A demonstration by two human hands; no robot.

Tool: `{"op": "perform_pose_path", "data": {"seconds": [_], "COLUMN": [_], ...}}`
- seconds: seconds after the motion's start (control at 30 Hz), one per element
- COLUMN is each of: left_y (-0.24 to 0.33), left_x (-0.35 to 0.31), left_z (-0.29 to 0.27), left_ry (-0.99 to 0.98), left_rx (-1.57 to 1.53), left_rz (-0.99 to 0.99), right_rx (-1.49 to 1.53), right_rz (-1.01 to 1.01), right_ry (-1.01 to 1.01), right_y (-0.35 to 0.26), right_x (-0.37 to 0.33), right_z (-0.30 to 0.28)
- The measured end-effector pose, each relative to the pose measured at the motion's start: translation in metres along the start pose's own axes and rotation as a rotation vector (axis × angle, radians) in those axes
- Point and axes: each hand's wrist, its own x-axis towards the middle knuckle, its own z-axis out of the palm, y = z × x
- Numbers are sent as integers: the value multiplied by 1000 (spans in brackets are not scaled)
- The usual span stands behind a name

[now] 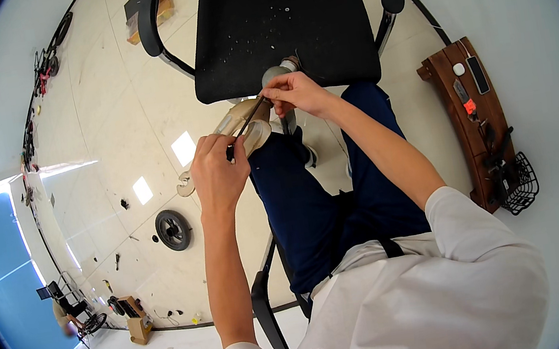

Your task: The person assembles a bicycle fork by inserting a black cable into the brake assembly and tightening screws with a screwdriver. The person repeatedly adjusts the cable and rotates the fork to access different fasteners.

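A thin dark strip (pixel 252 116) runs between my two hands. My left hand (pixel 217 170) is closed, fingers pinching its lower left end. At the upper right end, my right hand (pixel 298 94) is closed on it, fingertips together. Under and beside the strip, over my left thigh, lies a beige, rounded object (pixel 258 133) whose kind I cannot make out. A pale hook-shaped end (pixel 185 185) shows left of my left hand. Beyond my right hand, a grey rounded piece (pixel 273 74) with a brownish tip rests at the chair seat's front edge.
A black armchair (pixel 281 26) stands in front of my knees, pale specks on its seat. On the floor to the left lies a small black wheel (pixel 173 230). A brown wooden cabinet (pixel 470 121) at right carries a phone (pixel 477 75) and tools, with a wire basket (pixel 522 185) beside it.
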Motion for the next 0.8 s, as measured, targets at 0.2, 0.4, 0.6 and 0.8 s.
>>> {"op": "perform_pose_path", "data": {"seconds": [0.2, 0.4, 0.6, 0.8], "left_y": [0, 0, -5, 0], "left_x": [0, 2, 1, -2], "left_z": [-2, -5, -1, -1], "left_ry": [-4, -81, -41, 10], "left_rx": [-31, -46, -22, -75], "left_rz": [-24, -59, -34, -39], "right_rx": [-69, -69, -183, -371], "right_rz": [130, 299, 422, 232], "right_ry": [-49, -65, -136, -136], "right_y": [-19, -34, -46, -58], "right_x": [1, 6, 18, 8], "right_z": [3, -2, -6, -4]}}
